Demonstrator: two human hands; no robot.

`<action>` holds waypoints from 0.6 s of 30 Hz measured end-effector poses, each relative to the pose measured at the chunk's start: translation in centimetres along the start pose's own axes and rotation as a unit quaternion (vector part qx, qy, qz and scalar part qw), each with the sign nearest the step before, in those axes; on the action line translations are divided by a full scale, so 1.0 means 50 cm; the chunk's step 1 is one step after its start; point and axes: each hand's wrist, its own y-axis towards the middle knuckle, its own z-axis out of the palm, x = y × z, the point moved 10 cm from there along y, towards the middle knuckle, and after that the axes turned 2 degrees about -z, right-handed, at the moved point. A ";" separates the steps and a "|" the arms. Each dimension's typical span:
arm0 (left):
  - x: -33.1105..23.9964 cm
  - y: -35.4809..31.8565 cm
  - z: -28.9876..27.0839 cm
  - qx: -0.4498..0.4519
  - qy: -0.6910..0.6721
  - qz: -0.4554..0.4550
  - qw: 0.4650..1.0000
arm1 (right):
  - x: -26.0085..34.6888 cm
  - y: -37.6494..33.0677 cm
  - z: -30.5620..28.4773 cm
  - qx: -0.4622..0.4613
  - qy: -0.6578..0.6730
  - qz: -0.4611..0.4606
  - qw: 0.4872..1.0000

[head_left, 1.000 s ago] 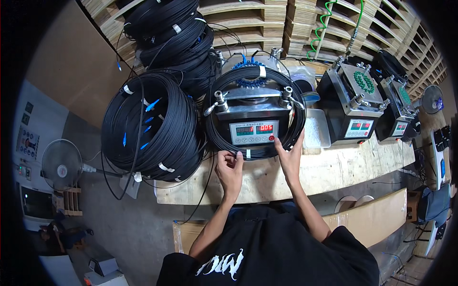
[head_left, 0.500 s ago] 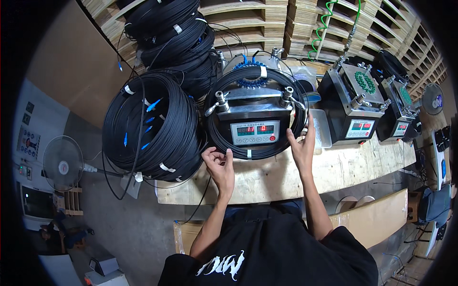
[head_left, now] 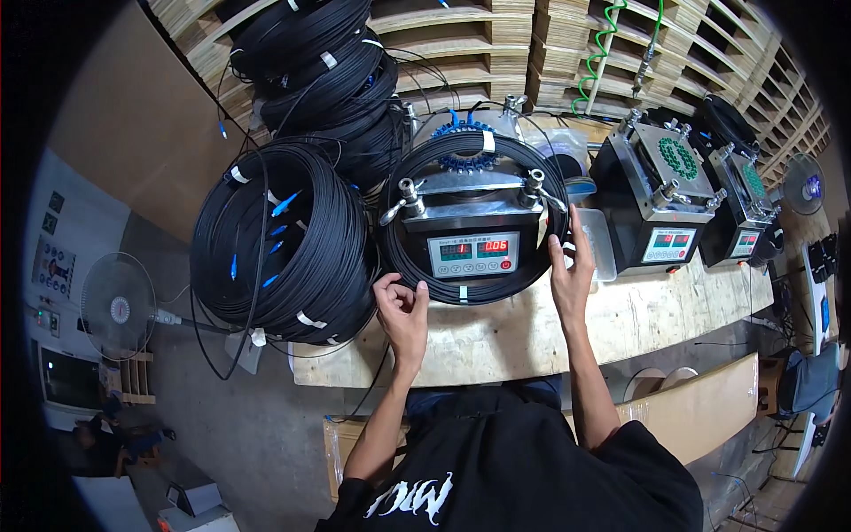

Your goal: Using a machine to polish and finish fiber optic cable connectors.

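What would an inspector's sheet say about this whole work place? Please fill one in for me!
Surface: pale wooden bench with dark specks.
Job's things: black cable ring, upright in front of a machine with lit red digits.
Clutter: big black coil bundle with blue connectors inside; clear tray, partly hidden.
Left grip: at the ring's lower left edge; contact unclear.
Right grip: at the ring's right edge; firmness unclear.
Cables: one loose loop hangs by the bundle.
Surroundings: stacked wooden pallets behind, fan far left, more machines on the right.

cable coil: smooth plastic | machine top: glossy metal | tabletop: matt wood
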 end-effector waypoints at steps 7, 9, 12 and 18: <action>0.023 0.000 0.001 0.008 -0.088 -0.039 0.995 | 0.006 0.005 -0.029 -0.028 -0.103 -0.031 0.994; 0.017 0.001 0.007 0.019 -0.124 -0.043 0.991 | -0.037 0.003 -0.035 -0.018 0.010 0.053 0.998; 0.010 0.005 0.002 0.009 -0.153 -0.039 0.987 | -0.051 0.002 -0.027 -0.011 0.102 0.131 0.986; 0.015 0.008 -0.005 -0.003 -0.131 -0.057 0.990 | -0.041 0.007 -0.016 0.019 0.109 0.110 0.988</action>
